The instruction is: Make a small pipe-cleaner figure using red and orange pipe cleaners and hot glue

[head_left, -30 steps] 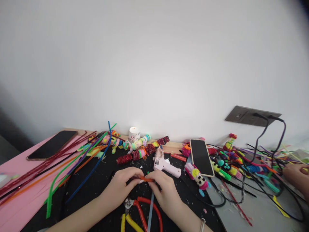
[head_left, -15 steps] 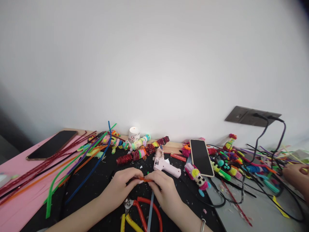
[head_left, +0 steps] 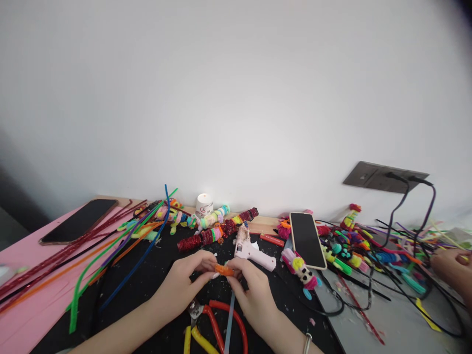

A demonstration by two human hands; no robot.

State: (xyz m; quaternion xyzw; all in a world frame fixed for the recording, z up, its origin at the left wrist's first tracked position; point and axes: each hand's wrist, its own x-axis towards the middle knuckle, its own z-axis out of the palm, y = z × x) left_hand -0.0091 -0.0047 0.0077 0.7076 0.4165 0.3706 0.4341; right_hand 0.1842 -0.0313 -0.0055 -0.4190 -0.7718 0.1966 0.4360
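A small piece of orange pipe cleaner [head_left: 224, 270], bent or coiled short, is pinched between both hands over the black mat [head_left: 147, 280]. My left hand [head_left: 190, 275] closes thumb and fingers on its left end. The fingertips of my right hand [head_left: 252, 282] grip the right end. Just beyond lies a pale pink glue gun [head_left: 254, 253]. Cutting pliers [head_left: 196, 309] are below the hands, near red handles [head_left: 239, 319] and yellow handles [head_left: 202, 340]. A translucent glue stick [head_left: 229, 322] lies across the red handles.
Long pipe cleaners [head_left: 75, 305] fan out at the left near a dark phone [head_left: 79, 221]. Behind stand a paper cup [head_left: 204, 205] and wrapped fuzzy rolls [head_left: 210, 236]. Rightward are another phone [head_left: 308, 240], a fuzzy figure [head_left: 302, 273], cables [head_left: 393, 216] and another person's hand [head_left: 452, 268].
The orange piece has turned between my fingers and shows more of its surface. My left hand's fingers have loosened slightly. Other things look unmoved.
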